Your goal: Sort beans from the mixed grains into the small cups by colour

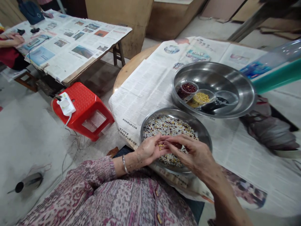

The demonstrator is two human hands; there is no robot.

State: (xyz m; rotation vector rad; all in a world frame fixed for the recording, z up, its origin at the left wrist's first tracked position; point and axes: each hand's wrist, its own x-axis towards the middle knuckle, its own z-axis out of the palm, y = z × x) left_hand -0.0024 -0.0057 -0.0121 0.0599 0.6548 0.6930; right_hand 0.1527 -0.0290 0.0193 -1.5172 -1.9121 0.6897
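So my left hand (150,150) is palm up over the round stainless steel bowl (207,136), grip open and slightly cupped, with a few small yellow beans (161,146) in it near the fingers. My right hand (196,152) comes in from the other side, fingers bent and thumb and fingertips close together right at the left one's fingers. Can't honestly tell if that grip is pinching a bean or empty, my own fingers hide it.

The bowl is right in front of me near the edge of the newspaper-covered worktop (143,84), with a loose mix of white, yellow and dark red grains and beans (170,124) spread inside. Just beyond it, a bit to the right, there's a wider, shiny steel basin (225,70) with three clear round plastic cups in it: dark red beans (188,87) on the left, yellow beans (200,98) in the middle, black beans (217,102) on the right.

Right of the basin there's a crumpled grey plastic bag (272,130). Over on my left, a red plastic stool (82,94) has a white power strip (66,104) on it, and another person's hands (16,40) are at a second newspaper-covered table (68,53).
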